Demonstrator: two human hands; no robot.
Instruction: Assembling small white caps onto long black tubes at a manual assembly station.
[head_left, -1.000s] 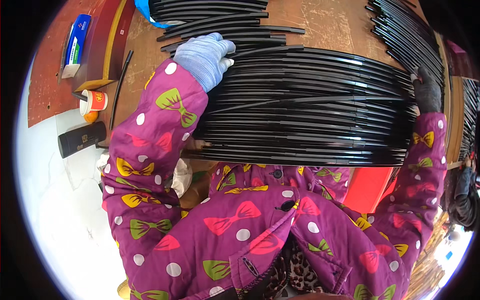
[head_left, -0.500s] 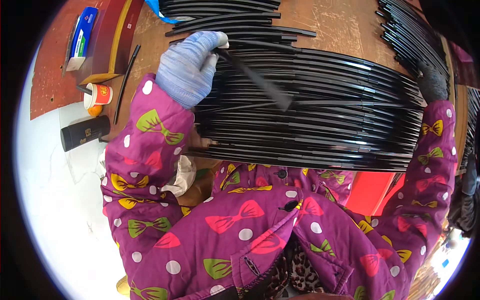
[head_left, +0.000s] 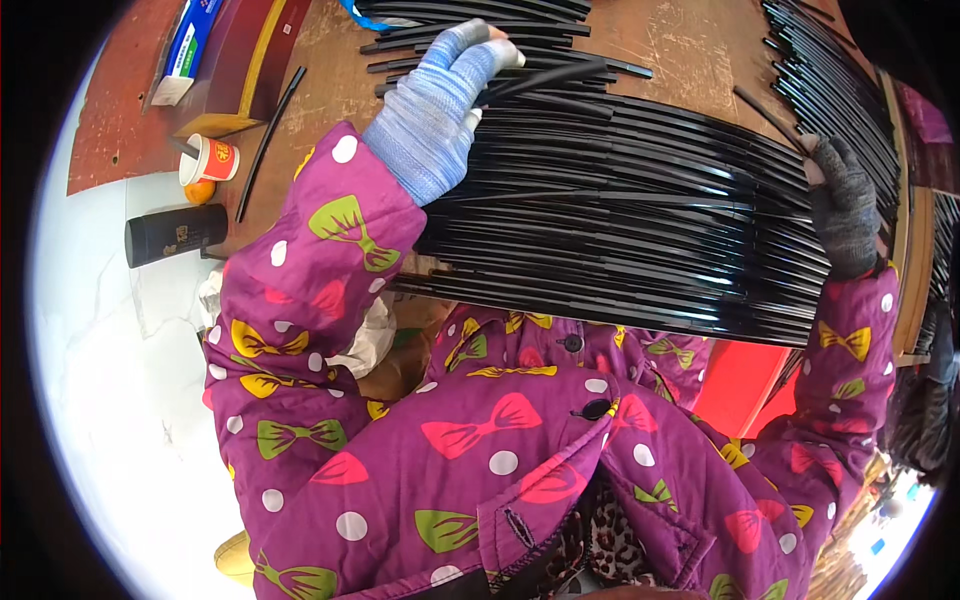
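My left hand (head_left: 425, 115), in a pale blue knitted glove with bare fingertips, is closed on a black strip (head_left: 555, 77). The strip is slightly blurred and points right, over the far edge of a wide row of black strips (head_left: 620, 215). At the row's right end, my right hand (head_left: 847, 210), in a dark grey glove, pinches the end of a thin black rod (head_left: 762, 112). That rod slants away toward the far left. The strips in the row lie side by side across the wooden table, some overlapping near the middle.
Another pile of black strips (head_left: 500, 12) lies at the far side, and a slanted bundle (head_left: 830, 85) at the far right. To the left are a wooden box (head_left: 240, 70), a blue-and-white carton (head_left: 190, 40), a paper cup (head_left: 215, 160), a dark cylinder (head_left: 175, 236) and a loose rod (head_left: 270, 145).
My left hand has moved right and away, its strip swinging from pointing toward me to nearly level. My right hand has come inward from the row's right end, and a rod now shows at its fingertips.
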